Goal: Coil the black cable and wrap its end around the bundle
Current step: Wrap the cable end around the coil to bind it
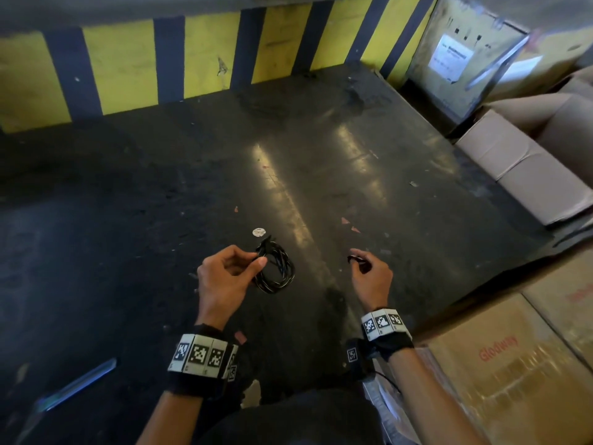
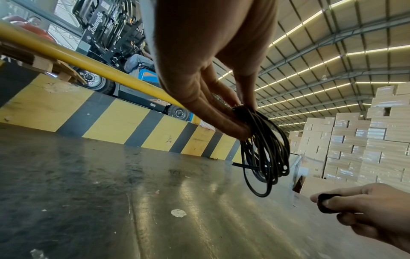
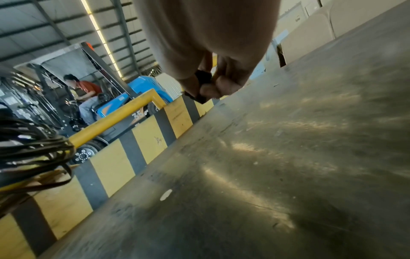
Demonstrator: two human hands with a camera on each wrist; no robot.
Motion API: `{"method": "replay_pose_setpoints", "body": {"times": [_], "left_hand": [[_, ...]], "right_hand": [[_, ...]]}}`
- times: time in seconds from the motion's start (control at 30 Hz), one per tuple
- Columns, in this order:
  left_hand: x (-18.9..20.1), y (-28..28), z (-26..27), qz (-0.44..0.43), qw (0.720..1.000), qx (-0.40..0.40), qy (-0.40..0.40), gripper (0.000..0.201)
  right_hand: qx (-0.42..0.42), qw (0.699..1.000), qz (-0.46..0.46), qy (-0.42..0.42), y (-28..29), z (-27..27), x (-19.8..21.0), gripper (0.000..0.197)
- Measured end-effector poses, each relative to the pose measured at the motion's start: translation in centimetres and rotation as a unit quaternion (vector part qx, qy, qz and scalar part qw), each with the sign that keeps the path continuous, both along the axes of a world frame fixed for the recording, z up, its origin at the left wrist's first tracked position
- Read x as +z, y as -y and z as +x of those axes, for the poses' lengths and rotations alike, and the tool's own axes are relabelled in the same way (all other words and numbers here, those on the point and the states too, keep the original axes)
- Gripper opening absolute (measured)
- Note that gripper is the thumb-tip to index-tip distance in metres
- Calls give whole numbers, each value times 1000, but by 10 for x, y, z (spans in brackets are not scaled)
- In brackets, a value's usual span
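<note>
The black cable [image 1: 276,268] is a small coil of several loops hanging above the dark table. My left hand [image 1: 231,268] pinches the coil at its top, where a tight black wrap binds the loops [image 2: 240,113]. A short cable end [image 2: 244,165] sticks out of the hanging loops [image 2: 266,157]. My right hand [image 1: 369,268] is apart from the coil, to its right, fingers curled round a small black piece [image 2: 326,203], also seen between thumb and fingers [image 3: 200,82]. What that piece is I cannot tell. The coil shows blurred at the left edge [image 3: 33,149].
The dark, scuffed table [image 1: 321,155] has a yellow-and-black striped back wall [image 1: 199,59]. A round white sticker [image 1: 258,232] lies beyond the coil. Cardboard boxes [image 1: 526,171] crowd the right side. A forklift [image 3: 133,91] with a person [image 3: 86,92] stands behind the yellow rail [image 2: 88,61].
</note>
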State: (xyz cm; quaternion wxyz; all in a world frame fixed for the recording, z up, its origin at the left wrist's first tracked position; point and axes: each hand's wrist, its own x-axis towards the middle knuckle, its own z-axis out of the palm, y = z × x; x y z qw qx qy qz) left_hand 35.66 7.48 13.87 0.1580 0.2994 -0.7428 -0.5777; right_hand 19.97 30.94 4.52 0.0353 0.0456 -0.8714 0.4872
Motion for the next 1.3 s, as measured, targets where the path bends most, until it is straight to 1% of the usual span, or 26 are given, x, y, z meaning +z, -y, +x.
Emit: {"method": "replay_pose_setpoints", "body": {"times": [0.13, 0.3, 0.53, 0.67, 0.87, 0.97, 1.07, 1.2, 1.3], "left_hand": [[1, 2, 4, -4, 1000, 1, -1, 14], [1, 3, 6, -6, 1000, 2, -5, 13], [3, 5, 8, 4, 1000, 5, -4, 14], [4, 6, 12, 5, 1000, 12, -18, 13], [4, 8, 12, 7, 999, 22, -27, 12], [4, 8, 13, 6, 999, 16, -35, 12], [4, 10, 13, 11, 999, 13, -35, 12], [3, 12, 15, 14, 999, 10, -31, 12], [2, 11, 16, 17, 999, 11, -32, 12]], "right_hand": [[-11, 1000, -12, 23, 7, 1, 5, 25], [55, 998, 22, 11, 11, 7, 6, 27], [110, 994, 14, 14, 16, 17, 9, 23], [89, 996, -12, 13, 20, 20, 12, 20], [38, 993, -87, 63, 29, 22, 13, 20], [35, 991, -108, 65, 32, 23, 15, 23], [58, 990, -115, 52, 35, 26, 18, 26], [109, 991, -76, 22, 41, 32, 22, 25], [148, 988, -3, 51, 44, 33, 21, 28]]}}
